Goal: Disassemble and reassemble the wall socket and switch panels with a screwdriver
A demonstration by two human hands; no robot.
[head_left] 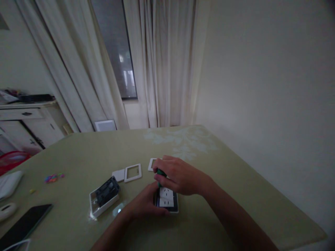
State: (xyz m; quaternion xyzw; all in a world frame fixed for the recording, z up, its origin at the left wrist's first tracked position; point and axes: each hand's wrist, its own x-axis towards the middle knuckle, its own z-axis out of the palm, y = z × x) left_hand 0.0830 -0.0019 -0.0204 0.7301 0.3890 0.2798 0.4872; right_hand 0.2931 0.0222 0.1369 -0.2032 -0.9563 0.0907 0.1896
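Observation:
A wall socket (166, 198) with a white face and dark surround lies on the green tablecloth, close in front of me. My left hand (147, 204) grips its left side, thumb at the near edge and fingers at the far left. Above the socket's far left corner, my right hand (178, 174) is closed around the green handle of a screwdriver (161, 173). The screwdriver's tip is hidden behind the fingers. Beyond the right hand lies a white frame (151, 164), partly covered by it.
Left of my hands stands a white box (106, 206) with a dark socket part (107, 191) tilted in it. Behind are another white frame (133, 173) and a white plate (118, 175). Further left lie a phone (24, 223), small colourful pieces (53, 178) and a white case (9, 184).

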